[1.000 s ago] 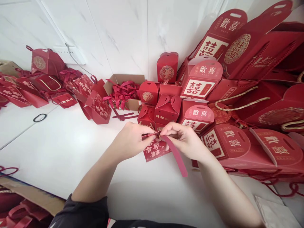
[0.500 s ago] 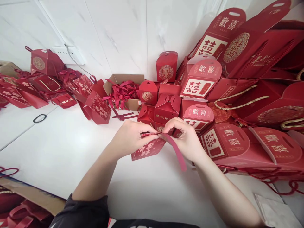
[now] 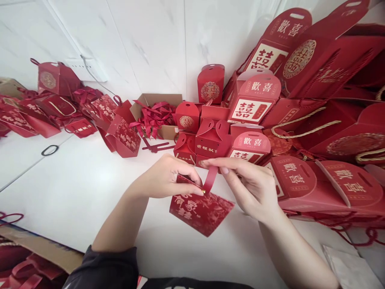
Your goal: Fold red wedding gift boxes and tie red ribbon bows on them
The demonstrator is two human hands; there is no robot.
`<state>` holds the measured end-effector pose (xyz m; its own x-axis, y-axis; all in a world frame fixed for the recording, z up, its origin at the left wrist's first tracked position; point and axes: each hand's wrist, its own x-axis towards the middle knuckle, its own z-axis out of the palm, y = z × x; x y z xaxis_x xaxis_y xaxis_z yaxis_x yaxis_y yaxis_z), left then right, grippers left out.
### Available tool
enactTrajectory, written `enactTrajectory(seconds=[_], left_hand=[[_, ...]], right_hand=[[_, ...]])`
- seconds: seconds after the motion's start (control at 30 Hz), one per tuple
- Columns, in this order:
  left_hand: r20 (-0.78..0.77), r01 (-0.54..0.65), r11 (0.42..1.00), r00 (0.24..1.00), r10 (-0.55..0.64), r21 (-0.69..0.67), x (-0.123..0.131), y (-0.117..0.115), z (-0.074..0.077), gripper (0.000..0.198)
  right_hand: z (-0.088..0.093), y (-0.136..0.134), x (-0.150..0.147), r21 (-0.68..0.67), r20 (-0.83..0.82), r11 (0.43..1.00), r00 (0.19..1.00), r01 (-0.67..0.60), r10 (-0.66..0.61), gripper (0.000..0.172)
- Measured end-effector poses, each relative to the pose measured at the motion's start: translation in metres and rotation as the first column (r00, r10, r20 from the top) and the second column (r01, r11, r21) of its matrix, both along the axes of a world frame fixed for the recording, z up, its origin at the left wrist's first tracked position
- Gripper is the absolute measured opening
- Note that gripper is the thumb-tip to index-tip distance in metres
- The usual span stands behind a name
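Observation:
My left hand (image 3: 168, 178) pinches the upper edge of a small red gift box (image 3: 200, 210) with pale printed characters, held tilted above the white table. A red ribbon (image 3: 211, 180) rises from a small gold fastener (image 3: 203, 192) at the box's top edge, beside my left fingertips. My right hand (image 3: 248, 182) is closed on the ribbon's upper part, thumb and fingers pinching it above the box. Part of the box's top is hidden behind my left fingers.
A cardboard box of loose red ribbons (image 3: 171, 132) stands by the wall. Stacked red gift boxes (image 3: 249, 110) crowd the right side, and more folded boxes (image 3: 123, 136) lie left. A black ring (image 3: 49, 150) rests on the white table (image 3: 75, 188).
The gift box has turned so its printed front shows more fully. My right hand has moved right, and the ribbon, which hung down before, now stands up from the box.

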<state>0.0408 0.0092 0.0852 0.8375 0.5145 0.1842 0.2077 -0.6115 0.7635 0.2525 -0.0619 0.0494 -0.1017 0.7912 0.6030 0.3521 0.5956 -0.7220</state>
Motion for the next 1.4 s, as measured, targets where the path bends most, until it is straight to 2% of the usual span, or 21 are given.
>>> enactTrajectory(seconds=[0.1, 0.2, 0.27, 0.3, 0.37, 0.43, 0.47, 0.57, 0.73, 0.87, 1.07, 1.13, 1.27, 1.4], left_hand=[[0.070, 0.071, 0.987, 0.996, -0.061, -0.146, -0.003, 0.006, -0.001, 0.011], [0.167, 0.129, 0.945, 0.983, -0.081, -0.301, -0.006, 0.012, -0.010, 0.017], [0.218, 0.160, 0.901, 0.973, -0.075, -0.404, -0.006, 0.016, -0.017, 0.023], [0.240, 0.170, 0.877, 0.969, -0.065, -0.449, -0.006, 0.017, -0.021, 0.025], [0.279, 0.186, 0.843, 0.959, -0.044, -0.505, -0.004, 0.017, -0.026, 0.026], [0.289, 0.191, 0.833, 0.957, -0.039, -0.519, -0.002, 0.016, -0.027, 0.025], [0.279, 0.186, 0.835, 0.959, -0.041, -0.517, 0.000, 0.015, -0.027, 0.024], [0.222, 0.152, 0.845, 0.974, -0.041, -0.512, 0.003, 0.012, -0.024, 0.023], [0.166, 0.107, 0.832, 0.986, -0.018, -0.545, 0.004, 0.012, -0.024, 0.023], [0.141, 0.086, 0.849, 0.990, -0.014, -0.521, 0.003, 0.012, -0.023, 0.022], [0.123, 0.043, 0.940, 0.992, -0.001, -0.338, 0.003, 0.007, -0.011, 0.012], [0.122, 0.045, 0.956, 0.992, -0.010, -0.288, 0.002, 0.005, -0.008, 0.009], [0.098, 0.090, 0.978, 0.993, -0.072, -0.187, 0.000, 0.003, -0.004, 0.004], [0.100, 0.147, 0.986, 0.985, -0.139, -0.084, -0.001, 0.002, -0.004, 0.002]], right_hand=[[0.004, 0.000, 0.006, 0.064, 0.161, 0.997, 0.986, 0.032, -0.042, 0.036], [0.005, -0.002, 0.005, 0.163, 0.225, 0.969, 0.950, 0.184, -0.218, 0.024], [0.008, -0.005, 0.002, 0.137, 0.221, 0.962, 0.940, 0.235, -0.261, 0.018], [0.009, -0.007, 0.000, 0.075, 0.191, 0.973, 0.954, 0.220, -0.230, 0.015], [0.013, -0.012, -0.004, -0.120, 0.039, 0.989, 0.996, 0.089, -0.085, 0.010], [0.015, -0.015, -0.007, -0.295, -0.182, 0.951, 0.983, -0.091, 0.037, 0.007], [0.016, -0.016, -0.009, -0.343, -0.275, 0.927, 0.960, -0.154, 0.058, 0.007], [0.015, -0.016, -0.010, -0.381, -0.409, 0.895, 0.911, -0.230, 0.060, 0.006], [0.014, -0.016, -0.009, -0.392, -0.423, 0.885, 0.903, -0.253, 0.071, 0.006], [0.014, -0.018, -0.008, -0.385, -0.384, 0.893, 0.920, -0.235, 0.077, 0.004], [0.017, -0.019, -0.003, -0.346, -0.206, 0.927, 0.976, -0.143, 0.073, 0.004], [0.020, -0.017, 0.001, -0.346, -0.166, 0.916, 0.974, -0.204, 0.155, 0.005], [0.023, -0.009, 0.010, -0.381, -0.091, 0.841, 0.921, -0.384, 0.378, 0.018], [0.019, -0.004, 0.012, -0.417, -0.075, 0.810, 0.903, -0.413, 0.422, 0.010]])
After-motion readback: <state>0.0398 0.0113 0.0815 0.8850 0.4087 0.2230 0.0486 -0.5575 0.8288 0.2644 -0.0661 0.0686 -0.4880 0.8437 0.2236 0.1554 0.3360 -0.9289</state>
